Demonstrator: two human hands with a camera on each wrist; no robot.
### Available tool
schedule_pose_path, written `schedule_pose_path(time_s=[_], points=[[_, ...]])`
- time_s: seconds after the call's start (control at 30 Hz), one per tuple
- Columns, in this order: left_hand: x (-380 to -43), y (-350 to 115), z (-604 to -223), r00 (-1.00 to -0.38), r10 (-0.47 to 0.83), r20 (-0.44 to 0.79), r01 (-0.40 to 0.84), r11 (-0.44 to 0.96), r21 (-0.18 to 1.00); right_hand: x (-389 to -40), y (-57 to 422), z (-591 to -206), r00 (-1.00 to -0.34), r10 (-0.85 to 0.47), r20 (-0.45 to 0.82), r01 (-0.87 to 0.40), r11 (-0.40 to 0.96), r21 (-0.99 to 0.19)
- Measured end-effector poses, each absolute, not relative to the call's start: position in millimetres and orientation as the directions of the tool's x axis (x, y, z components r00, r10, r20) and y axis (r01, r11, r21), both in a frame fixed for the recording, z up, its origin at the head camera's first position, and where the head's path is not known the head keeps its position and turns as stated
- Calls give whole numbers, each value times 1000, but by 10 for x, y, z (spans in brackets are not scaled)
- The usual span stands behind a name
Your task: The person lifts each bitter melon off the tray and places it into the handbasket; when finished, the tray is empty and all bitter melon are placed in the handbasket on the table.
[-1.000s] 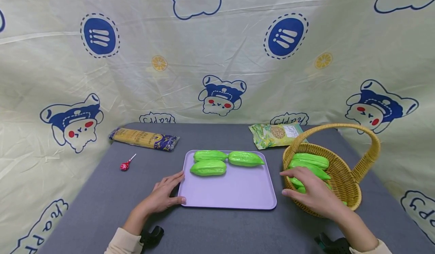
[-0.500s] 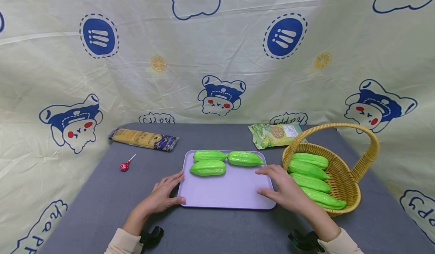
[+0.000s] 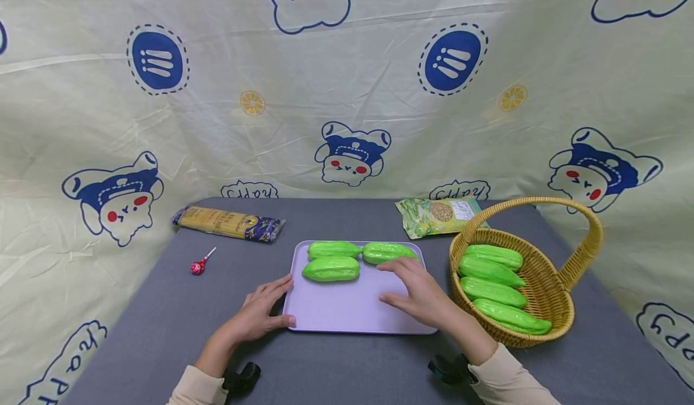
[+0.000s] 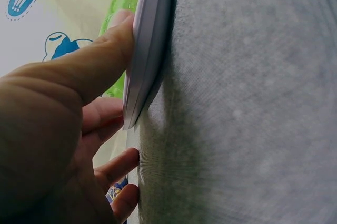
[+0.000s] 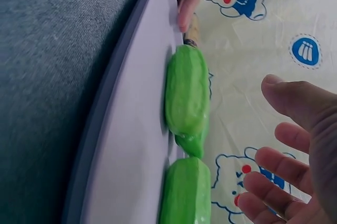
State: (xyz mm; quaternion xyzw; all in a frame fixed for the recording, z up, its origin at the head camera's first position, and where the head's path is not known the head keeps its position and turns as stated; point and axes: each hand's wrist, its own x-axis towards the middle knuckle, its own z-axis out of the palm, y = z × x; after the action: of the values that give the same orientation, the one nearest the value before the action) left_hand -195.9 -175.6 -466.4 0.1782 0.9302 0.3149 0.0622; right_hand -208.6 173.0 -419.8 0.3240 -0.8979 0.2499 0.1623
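Observation:
A lilac tray (image 3: 336,311) bears three green ridged gourds at its far side: one behind (image 3: 333,249), one in front of it (image 3: 331,269), one to the right (image 3: 386,251). My left hand (image 3: 262,311) rests on the tray's left edge; its thumb (image 4: 105,50) touches the rim in the left wrist view. Over the tray's right half hangs my right hand (image 3: 417,290), holding nothing. Its fingers are spread and lightly bent, and overlap the right gourd's tip in the head view. Several like gourds (image 3: 493,292) lie in a wicker basket (image 3: 549,290) right of the tray.
The basket's tall arched handle (image 3: 588,242) stands up at the right. A green packet (image 3: 439,217) lies behind the tray, near the basket. At the back left is a long yellow and blue packet (image 3: 228,223), with a red lollipop (image 3: 198,266) nearer the front.
My right hand has moved left from over the basket to over the tray, uncovering the gourds in the basket. My left hand has stayed at the tray's edge.

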Motion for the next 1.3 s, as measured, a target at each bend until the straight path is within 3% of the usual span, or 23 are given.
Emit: schedule_pose_path(time_s=[1.3], points=[[-1957,-1755,-4663,-932,361,-17,275,739,615,-2537,1016,-4437,-765,-549,338,-643,690,-334]])
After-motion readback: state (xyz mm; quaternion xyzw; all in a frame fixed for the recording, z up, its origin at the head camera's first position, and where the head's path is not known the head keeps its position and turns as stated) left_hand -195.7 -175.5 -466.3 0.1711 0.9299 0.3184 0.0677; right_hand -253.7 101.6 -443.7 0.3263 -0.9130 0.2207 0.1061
